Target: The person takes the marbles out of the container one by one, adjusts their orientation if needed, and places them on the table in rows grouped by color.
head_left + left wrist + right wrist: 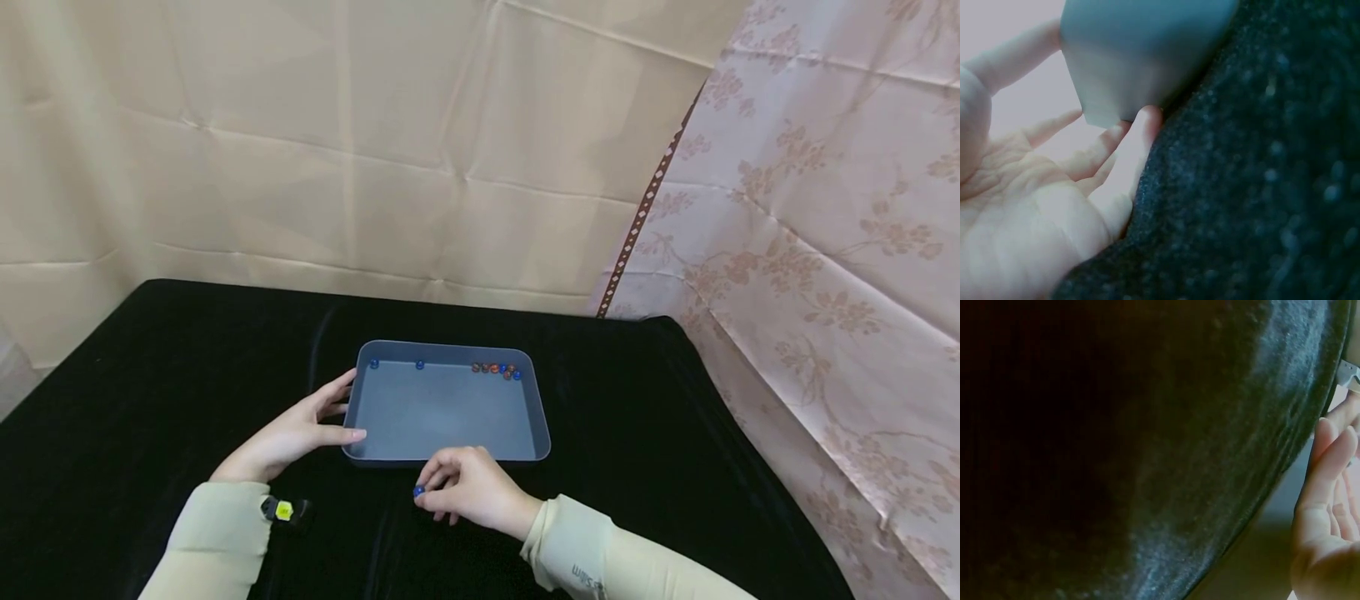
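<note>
A shallow grey-blue rectangular tray lies on the black cloth. At its left side is my left hand, holding the edge with the thumb over the rim and the fingers outside; the left wrist view shows fingers against the tray's wall. Just in front of the tray's near edge, my right hand pinches a blue marble between thumb and fingers. Inside the tray, one blue marble sits in the far left corner and another blue marble along the far wall. Several brown, orange and blue marbles cluster at the far right.
Black velvety cloth covers the table under the tray. A cream curtain hangs behind it, and a pink floral curtain hangs to the right. A dark band with a yellow-green label is at my left wrist.
</note>
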Demonstrator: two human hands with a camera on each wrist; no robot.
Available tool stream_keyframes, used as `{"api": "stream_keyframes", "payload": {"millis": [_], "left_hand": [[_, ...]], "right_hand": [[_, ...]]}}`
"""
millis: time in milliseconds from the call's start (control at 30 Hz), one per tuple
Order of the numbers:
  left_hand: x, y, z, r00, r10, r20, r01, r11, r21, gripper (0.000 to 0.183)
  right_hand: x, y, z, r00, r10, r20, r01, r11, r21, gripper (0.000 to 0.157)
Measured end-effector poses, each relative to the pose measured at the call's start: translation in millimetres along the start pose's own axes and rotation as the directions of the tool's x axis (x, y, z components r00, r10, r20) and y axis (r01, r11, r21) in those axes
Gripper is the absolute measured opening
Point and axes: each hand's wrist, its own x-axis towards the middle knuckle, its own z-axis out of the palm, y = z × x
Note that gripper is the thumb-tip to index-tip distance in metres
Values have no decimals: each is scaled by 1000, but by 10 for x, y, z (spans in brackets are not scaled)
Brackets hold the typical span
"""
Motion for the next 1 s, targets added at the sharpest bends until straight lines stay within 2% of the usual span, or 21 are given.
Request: {"api": "stream_keyframes", "payload": {"millis": [433, 1000], "left_hand": [[8, 0, -3, 1000, -5, -1, 5, 1000, 6, 91], [6, -11, -25, 1000, -18, -2, 18, 1000, 3, 90]], "right_hand": [[-5, 47, 60, 995, 69, 70, -68, 998, -18, 5], [8, 67, 55, 987, 85, 137, -83, 996, -17, 7]]}}
